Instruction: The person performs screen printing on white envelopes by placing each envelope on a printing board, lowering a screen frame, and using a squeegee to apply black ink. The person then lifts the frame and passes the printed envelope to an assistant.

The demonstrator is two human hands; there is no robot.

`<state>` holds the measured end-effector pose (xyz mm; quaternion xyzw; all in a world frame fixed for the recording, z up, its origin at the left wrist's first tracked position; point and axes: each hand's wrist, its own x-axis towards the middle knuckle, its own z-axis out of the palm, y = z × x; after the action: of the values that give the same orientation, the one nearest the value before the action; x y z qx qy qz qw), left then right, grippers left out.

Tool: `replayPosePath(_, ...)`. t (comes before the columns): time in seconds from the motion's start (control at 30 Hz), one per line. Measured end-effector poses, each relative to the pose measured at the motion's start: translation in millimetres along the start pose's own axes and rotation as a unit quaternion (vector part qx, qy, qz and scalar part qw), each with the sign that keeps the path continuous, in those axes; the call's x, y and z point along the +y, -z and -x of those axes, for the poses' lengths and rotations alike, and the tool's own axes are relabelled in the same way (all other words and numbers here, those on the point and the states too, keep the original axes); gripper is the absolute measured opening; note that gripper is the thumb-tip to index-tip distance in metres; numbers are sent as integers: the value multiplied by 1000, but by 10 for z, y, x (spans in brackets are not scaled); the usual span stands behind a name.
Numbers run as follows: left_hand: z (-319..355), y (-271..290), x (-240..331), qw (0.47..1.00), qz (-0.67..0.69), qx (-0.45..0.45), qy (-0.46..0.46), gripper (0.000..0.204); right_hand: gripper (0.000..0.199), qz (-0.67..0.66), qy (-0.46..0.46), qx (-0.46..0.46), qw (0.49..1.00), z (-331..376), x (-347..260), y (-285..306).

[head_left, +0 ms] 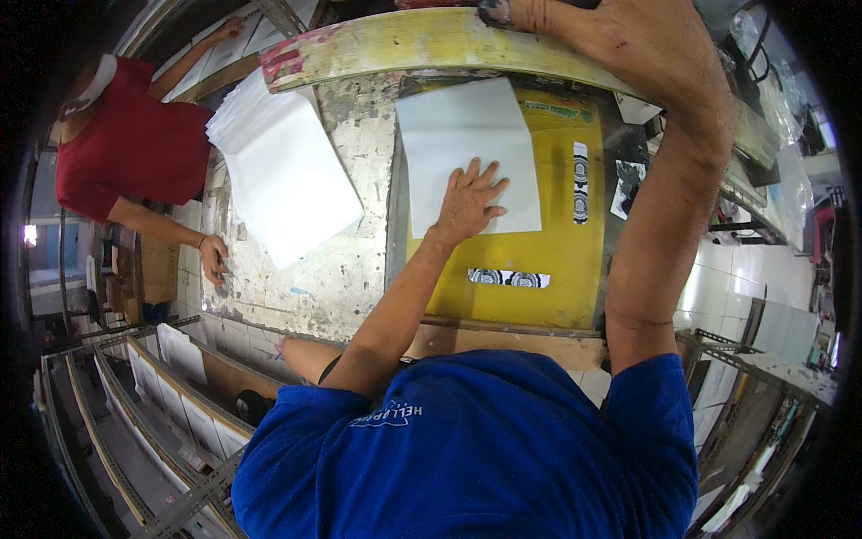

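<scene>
My left hand (471,202) lies flat with fingers spread on a white sheet of paper (467,117). The sheet rests a little askew on a yellow board (512,305). At the far side, my right hand (620,40) is closed over a long wooden frame (386,49), stained yellow-green with pink at its left end. The frame is raised above the board, and some of my right fingers are out of sight. Two black-and-white printed strips, a lower strip (508,278) and a right strip (580,184), lie on the board near the sheet.
A fanned stack of white sheets (296,180) sits on the paint-marked table (359,296) to the left. Beyond it, a person in a red shirt (135,144) rests a hand near the table edge. Shelving racks (117,431) stand at lower left; more racks (754,395) flank my right.
</scene>
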<state>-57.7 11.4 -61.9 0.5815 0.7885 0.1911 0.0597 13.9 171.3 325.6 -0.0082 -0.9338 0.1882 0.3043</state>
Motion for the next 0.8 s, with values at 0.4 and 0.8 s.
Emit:
replayPosePath(0.4,104,-266,639,995,41,-51,-69,61,44,72,-29,-11,997,34,-146,40)
replayPosePath(0.8,231,-279,715,994,53,-49,-81,62,47,-3,-45,-42,998,-42,120,1)
